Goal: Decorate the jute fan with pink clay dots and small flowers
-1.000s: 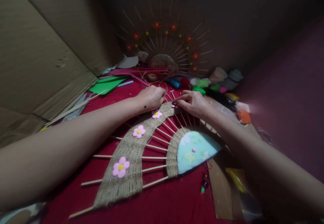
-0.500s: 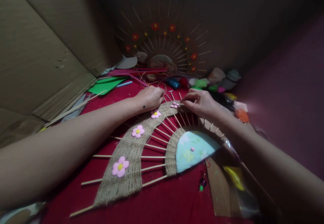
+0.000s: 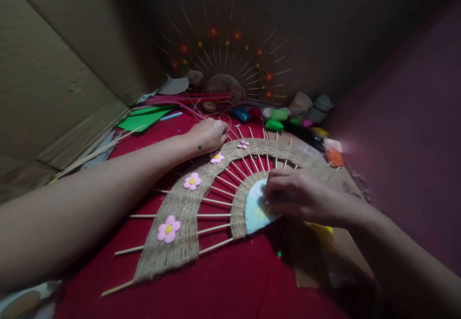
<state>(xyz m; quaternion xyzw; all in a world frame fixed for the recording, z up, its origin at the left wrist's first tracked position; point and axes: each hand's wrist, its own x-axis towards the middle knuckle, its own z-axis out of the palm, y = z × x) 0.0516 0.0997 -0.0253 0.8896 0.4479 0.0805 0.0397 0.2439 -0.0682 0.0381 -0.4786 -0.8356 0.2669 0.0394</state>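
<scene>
Three pink flowers [image 3: 168,229] with yellow middles sit on my fan [image 3: 238,207] on the red table [image 3: 230,280]. My left hand [image 3: 213,134] curls at the fan's far edge; my right hand [image 3: 298,193] bends its fingers nearly together by a pink ball [image 3: 267,202] on the fan's blue part [image 3: 253,224]. I can't tell if either holds anything.

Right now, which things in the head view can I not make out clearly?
In the head view:
Left hand: its knuckles hide the fingertips and anything they hold.
Blue half-circle: the right hand covers its right part; shadow obscures that grip.
Rear fan: darkness obscures its outer stick ends.
White object, lower left: cut off by the picture edge.
</scene>
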